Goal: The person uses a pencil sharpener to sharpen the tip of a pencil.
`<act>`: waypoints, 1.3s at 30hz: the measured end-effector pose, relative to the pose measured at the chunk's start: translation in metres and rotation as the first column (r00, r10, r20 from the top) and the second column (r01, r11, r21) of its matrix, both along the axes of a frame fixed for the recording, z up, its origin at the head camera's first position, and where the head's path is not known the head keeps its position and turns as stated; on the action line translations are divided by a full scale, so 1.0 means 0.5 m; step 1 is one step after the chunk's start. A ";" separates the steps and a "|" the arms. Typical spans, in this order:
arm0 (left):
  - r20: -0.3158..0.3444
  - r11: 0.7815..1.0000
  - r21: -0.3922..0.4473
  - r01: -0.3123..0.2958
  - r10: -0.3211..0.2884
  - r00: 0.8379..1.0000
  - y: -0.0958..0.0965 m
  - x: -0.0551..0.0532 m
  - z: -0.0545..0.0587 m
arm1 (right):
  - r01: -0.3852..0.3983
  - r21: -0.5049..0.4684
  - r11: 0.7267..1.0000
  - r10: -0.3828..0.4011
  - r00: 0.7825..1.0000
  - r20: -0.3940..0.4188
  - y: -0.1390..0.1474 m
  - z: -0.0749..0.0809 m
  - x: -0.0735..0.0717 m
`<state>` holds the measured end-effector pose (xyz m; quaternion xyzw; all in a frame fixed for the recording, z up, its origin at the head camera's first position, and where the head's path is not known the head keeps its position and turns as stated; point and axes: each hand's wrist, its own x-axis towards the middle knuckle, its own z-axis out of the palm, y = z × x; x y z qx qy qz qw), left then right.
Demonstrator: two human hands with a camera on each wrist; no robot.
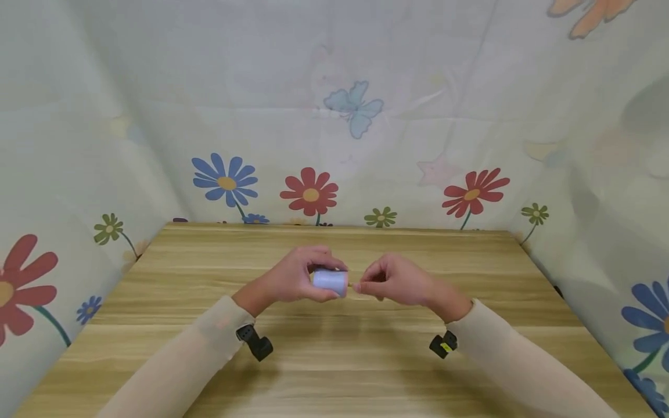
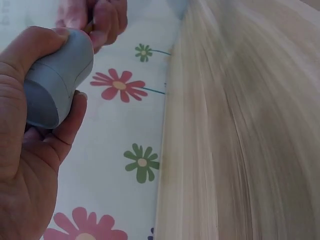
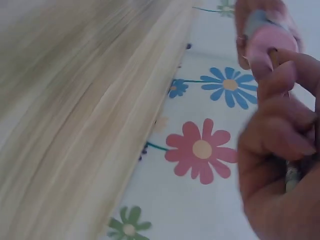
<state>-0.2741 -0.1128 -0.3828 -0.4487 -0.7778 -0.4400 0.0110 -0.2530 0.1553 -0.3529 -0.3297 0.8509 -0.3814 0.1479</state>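
Observation:
My left hand (image 1: 292, 277) grips a small pale-blue cylindrical pencil sharpener (image 1: 329, 281) above the table, thumb on one side and fingers on the other. The sharpener lies sideways, its pink end face (image 3: 271, 40) with a dark hole turned to the right hand. My right hand (image 1: 399, 281) pinches a thin pencil (image 3: 274, 59), whose wood-coloured end is right at that hole. Most of the pencil is hidden by the curled right fingers. In the left wrist view, the smooth rounded back of the sharpener (image 2: 60, 75) faces the camera.
Below the hands is a wood-grain table (image 1: 345, 366). A white cloth backdrop (image 1: 272, 128) printed with flowers and butterflies stands behind it and along both sides. Dark wrist cameras are strapped at the left cuff (image 1: 255, 342) and the right cuff (image 1: 443, 345).

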 end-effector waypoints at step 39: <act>0.072 0.998 0.047 -0.029 0.026 0.997 -0.018 -0.005 0.004 | -0.023 0.219 0.975 0.194 0.560 -0.806 -0.014 -0.009 0.020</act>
